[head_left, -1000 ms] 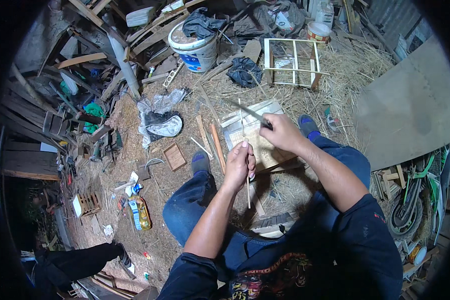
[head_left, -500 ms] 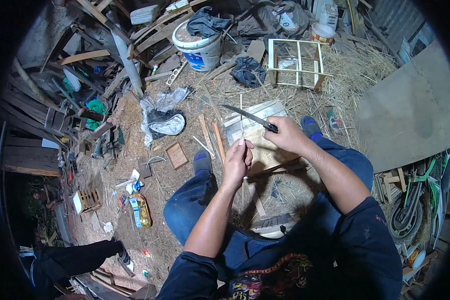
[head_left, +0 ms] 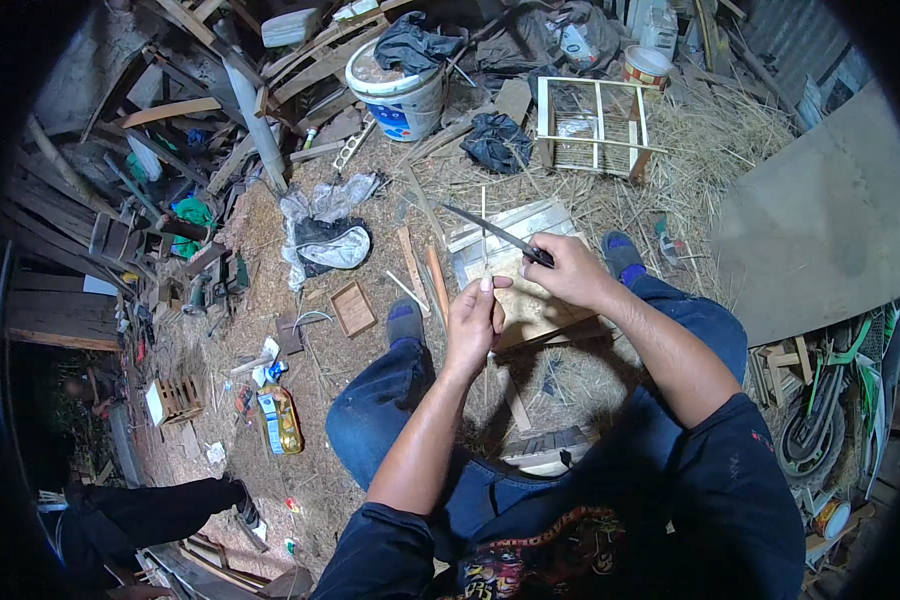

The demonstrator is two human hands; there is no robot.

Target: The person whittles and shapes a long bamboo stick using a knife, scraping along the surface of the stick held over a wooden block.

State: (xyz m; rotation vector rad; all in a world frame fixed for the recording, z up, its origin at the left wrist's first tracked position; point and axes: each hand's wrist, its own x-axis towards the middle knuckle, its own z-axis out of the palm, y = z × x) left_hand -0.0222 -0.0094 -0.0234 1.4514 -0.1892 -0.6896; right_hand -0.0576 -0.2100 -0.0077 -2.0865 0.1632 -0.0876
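My right hand (head_left: 568, 272) is closed round the black handle of a knife (head_left: 498, 233), whose long dark blade points to the far left. Between the thumb and fingers of my left hand (head_left: 475, 312) is a thin pale wooden stick (head_left: 484, 228), held upright in the picture. The blade crosses the stick above my left fingertips. Both hands are over a low wooden block (head_left: 530, 315) with a worn, light top, standing between my feet. Part of the stick is hidden inside my left hand.
A small wooden tray (head_left: 353, 308) and a bottle of yellow liquid (head_left: 280, 420) are on the littered ground to my left. Beyond the block are a slatted wooden frame (head_left: 598, 125) and a white bucket (head_left: 398, 100). A person's dark-trousered leg (head_left: 170, 515) shows at lower left.
The knife blade and my right hand have shifted very slightly left along the stick. My left hand keeps its pinch, almost in the same place.
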